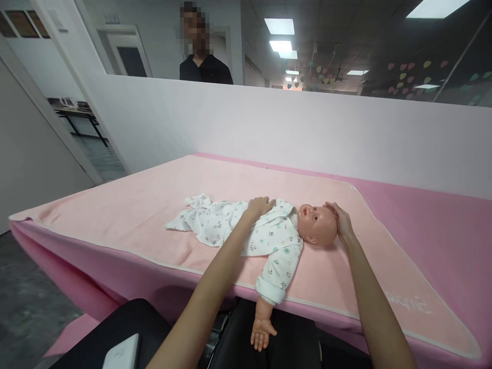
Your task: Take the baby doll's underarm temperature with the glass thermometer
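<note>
A baby doll (319,224) in a white printed romper (246,230) lies on its back on a pale pink towel (126,210), head to the right. My left hand (259,206) rests flat on the doll's chest, fingers stretched out. My right hand (340,221) cups the top of the doll's head, fingers curved against it. One doll arm (265,323) hangs over the near edge of the table.
The towel covers a table with a brighter pink sheet (442,225). A white partition wall (269,128) stands behind it, and a person in a dark shirt (205,66) stands beyond. A white device (123,353) lies on my lap.
</note>
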`<state>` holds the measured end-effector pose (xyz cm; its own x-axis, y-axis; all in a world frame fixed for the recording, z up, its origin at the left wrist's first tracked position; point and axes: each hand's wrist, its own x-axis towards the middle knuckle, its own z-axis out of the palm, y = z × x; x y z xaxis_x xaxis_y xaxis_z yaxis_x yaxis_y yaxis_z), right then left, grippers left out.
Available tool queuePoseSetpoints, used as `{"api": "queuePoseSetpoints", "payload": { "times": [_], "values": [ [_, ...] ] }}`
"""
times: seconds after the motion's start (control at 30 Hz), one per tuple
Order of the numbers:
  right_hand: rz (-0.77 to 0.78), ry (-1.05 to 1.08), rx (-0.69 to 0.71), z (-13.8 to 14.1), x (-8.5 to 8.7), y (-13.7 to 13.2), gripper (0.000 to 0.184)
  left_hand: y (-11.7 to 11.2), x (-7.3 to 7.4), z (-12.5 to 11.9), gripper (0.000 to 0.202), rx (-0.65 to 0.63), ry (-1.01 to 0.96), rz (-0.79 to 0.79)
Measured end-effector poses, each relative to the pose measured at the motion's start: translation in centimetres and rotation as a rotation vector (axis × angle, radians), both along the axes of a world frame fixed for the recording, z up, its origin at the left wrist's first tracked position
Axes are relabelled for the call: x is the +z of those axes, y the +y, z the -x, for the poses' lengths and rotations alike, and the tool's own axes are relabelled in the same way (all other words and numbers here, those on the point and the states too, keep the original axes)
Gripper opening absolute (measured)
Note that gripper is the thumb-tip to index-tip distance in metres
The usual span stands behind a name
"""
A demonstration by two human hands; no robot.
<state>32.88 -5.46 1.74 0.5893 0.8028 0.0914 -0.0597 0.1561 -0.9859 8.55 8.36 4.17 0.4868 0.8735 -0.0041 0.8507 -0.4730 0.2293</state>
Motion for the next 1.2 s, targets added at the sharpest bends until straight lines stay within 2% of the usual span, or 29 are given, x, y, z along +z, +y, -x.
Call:
{"api": "queuePoseSetpoints", "payload": {
  "times": [0.13,0.3,0.4,0.5,0.67,0.8,0.87,0.97,1.03,1.1,1.2],
  "values": [
    [-0.038,0.037,-0.058,0.0,0.0,-0.1,0.047,0.0,0.0,0.0,0.053,0.001,0.002,-0.005],
    [0.15,0.114,0.219,1.5,1.1,-0.9,0.042,0.0,0.0,-0.1,0.053,0.005,-0.003,-0.004],
    [0.166,0.124,0.27,1.8,1.3,-1.0,0.044,0.0,-0.1,0.0,0.053,0.007,-0.007,-0.002],
    [0.106,0.102,0.194,1.3,1.0,-0.7,0.042,0.0,-0.1,0.0,0.053,0.007,-0.007,-0.002],
    [-0.048,0.086,-0.078,0.0,0.1,-0.1,0.045,0.1,-0.2,0.0,0.054,0.008,-0.007,-0.004],
    [-0.09,0.054,-0.113,0.0,0.1,-0.1,0.047,0.2,-0.3,0.0,0.055,0.004,-0.015,-0.006],
    [-0.061,0.026,-0.046,0.5,0.4,-0.4,0.046,0.2,-0.3,0.0,0.055,0.003,-0.017,-0.003],
    [0.073,0.034,0.184,1.4,1.2,-1.0,0.046,0.1,-0.3,0.0,0.055,0.003,-0.018,0.001],
    [0.136,0.067,0.286,1.9,1.6,-1.3,0.046,0.2,-0.3,0.0,0.055,0.005,-0.022,0.004],
    [0.148,0.095,0.294,2.0,1.8,-1.5,0.045,0.2,-0.3,0.0,0.055,0.01,-0.026,0.008],
    [0.102,0.101,0.219,1.5,1.3,-1.1,0.041,0.4,-0.3,0.1,0.055,0.026,-0.032,0.02]
  ]
}}
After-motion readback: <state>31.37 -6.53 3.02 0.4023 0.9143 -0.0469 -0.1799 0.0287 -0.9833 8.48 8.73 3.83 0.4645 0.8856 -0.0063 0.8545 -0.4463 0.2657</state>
